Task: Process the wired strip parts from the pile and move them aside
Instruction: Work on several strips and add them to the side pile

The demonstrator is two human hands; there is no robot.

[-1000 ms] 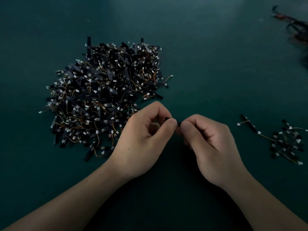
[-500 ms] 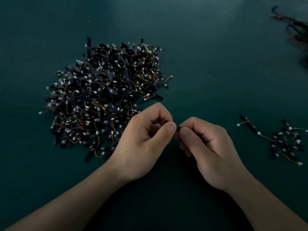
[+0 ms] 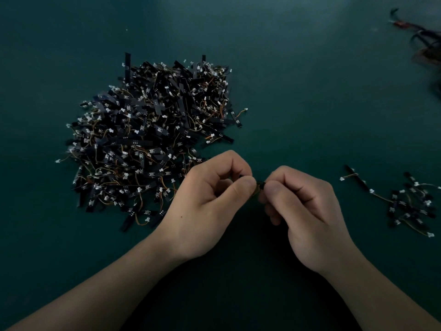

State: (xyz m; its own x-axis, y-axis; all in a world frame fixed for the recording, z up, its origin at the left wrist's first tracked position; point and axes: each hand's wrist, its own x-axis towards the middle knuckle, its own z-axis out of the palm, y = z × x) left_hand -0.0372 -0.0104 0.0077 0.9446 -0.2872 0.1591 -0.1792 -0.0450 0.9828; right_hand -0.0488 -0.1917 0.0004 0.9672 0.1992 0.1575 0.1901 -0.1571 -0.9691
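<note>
So both hands are sitting together near the middle of the table [image 3: 310,91], knuckles almost touching. The left hand [image 3: 205,206] and right hand [image 3: 307,211] are each pinching an end of one strip part [image 3: 260,183], thumb against curled forefinger. Only a tiny dark bit of it is showing in the gap between the two pinches, so I can't tell what exactly is being done to it. Its long axis seems to be running left to right, straight from one pinch to the other.

My guess is it's mid-processing, and the next thing is dropping it off. The thing that matters for that: the small group [image 3: 410,201] of finished parts is lying off to the right, well apart from the hands and at about the same depth. The right hand is clearly the nearer one, so it's probably doing the carrying, with the left letting go first.

The big pile [image 3: 152,139] is sitting on the left and a bit farther back, with its near-right edge just beside the left hand's knuckles. That makes the left hand the handy one for grabbing the next piece.

On the way over, a stray strip [image 3: 355,177] with its wire is poking out at the small group's left edge, and that could get nudged. A tangle of cables [image 3: 427,44] is lying in the far right corner, well out of it.
</note>
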